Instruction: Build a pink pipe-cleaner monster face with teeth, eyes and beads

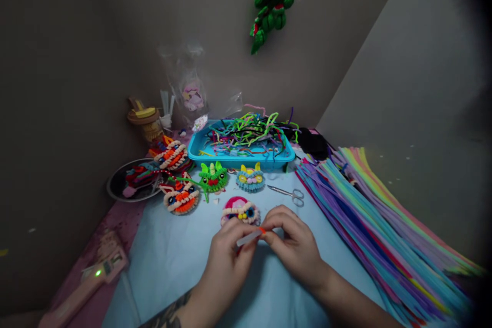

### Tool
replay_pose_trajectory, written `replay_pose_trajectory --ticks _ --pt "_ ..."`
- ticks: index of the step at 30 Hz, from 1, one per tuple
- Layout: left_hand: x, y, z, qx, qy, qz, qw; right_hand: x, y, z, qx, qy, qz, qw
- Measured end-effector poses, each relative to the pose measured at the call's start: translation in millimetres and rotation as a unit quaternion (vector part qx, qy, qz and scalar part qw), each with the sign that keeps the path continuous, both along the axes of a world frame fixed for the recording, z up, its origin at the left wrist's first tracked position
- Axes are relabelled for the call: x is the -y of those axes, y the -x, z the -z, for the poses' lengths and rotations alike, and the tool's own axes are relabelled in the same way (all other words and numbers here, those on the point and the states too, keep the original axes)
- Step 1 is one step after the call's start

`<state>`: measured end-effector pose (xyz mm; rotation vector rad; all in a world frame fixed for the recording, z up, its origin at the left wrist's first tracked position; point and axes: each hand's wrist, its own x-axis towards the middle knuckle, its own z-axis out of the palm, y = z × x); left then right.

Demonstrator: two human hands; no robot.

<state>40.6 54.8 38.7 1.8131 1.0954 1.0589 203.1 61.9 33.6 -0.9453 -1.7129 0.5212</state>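
Note:
My left hand (pixel 232 251) is closed around a short translucent glue stick (pixel 248 239), which points up and right. At its far end is a small bit of orange pipe cleaner (pixel 262 230), pinched between the fingertips of my right hand (pixel 294 241). Both hands almost meet above the blue cloth. Just beyond them lies a pink and cream lion-head piece (pixel 241 210), partly hidden by my left fingers. Behind it sit a green dragon-like head (pixel 213 178) and a light blue head with yellow ears (pixel 250 178).
Scissors (pixel 288 193) lie to the right. A blue tray (pixel 241 161) of pipe-cleaner scraps stands behind; long pipe cleaners (pixel 369 215) spread rightward. Left are orange lion heads (pixel 182 199), a metal bowl (pixel 115 189) and a pink glue gun (pixel 96 282) with a green light.

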Motion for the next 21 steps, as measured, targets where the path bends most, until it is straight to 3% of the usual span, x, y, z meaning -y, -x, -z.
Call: replay_pose_trajectory --ticks 5,10,21 --pt "0 -3 -5.1 0.021 0.032 -0.001 0.999 -2 -2 4.6 0.045 -0.048 0.004 0.998" --pt "-1 -4 2.2 0.037 0.034 -0.029 0.998 1 0 6.5 0.070 -0.081 -0.010 0.994" --pt "-2 -1 3.6 0.036 -0.023 -0.040 0.998 0 -4 2.4 0.082 -0.042 -0.040 0.995"
